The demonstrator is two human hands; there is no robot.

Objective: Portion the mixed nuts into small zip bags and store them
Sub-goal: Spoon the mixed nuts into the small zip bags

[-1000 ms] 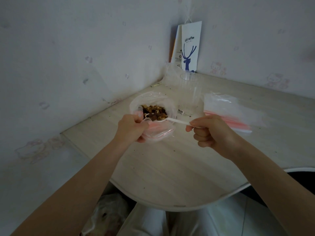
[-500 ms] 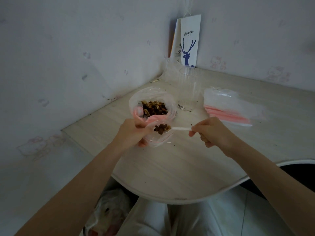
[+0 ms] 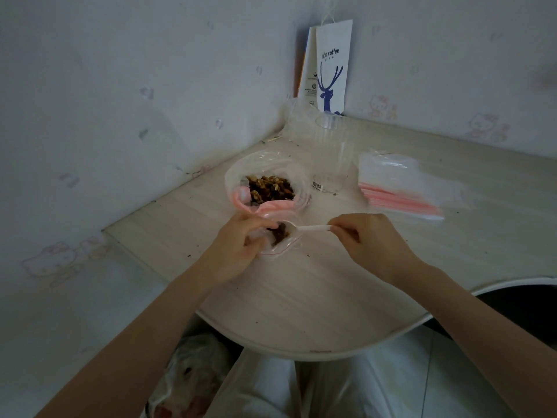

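A large clear bag of mixed nuts [image 3: 269, 187] lies open on the pale wooden table [image 3: 316, 285]. Just in front of it my left hand [image 3: 238, 245] grips the mouth of a small zip bag [image 3: 278, 248] with a red seal line. My right hand [image 3: 372, 241] pinches the handle of a white plastic spoon [image 3: 307, 228]. The spoon's bowl sits tipped inside the small bag's mouth, with dark nuts [image 3: 280, 233] under it in the bag.
A stack of small zip bags with pink strips [image 3: 401, 188] lies to the right. A clear plastic cup [image 3: 334, 152] stands behind, with crumpled plastic and a white coffee paper bag [image 3: 331, 67] in the corner. A plastic-lined bin [image 3: 193, 378] sits below the table's curved edge.
The spoon left the big bag carrying nuts, moved toward me and tipped into the small bag held by my left hand. Both hands shifted slightly nearer.
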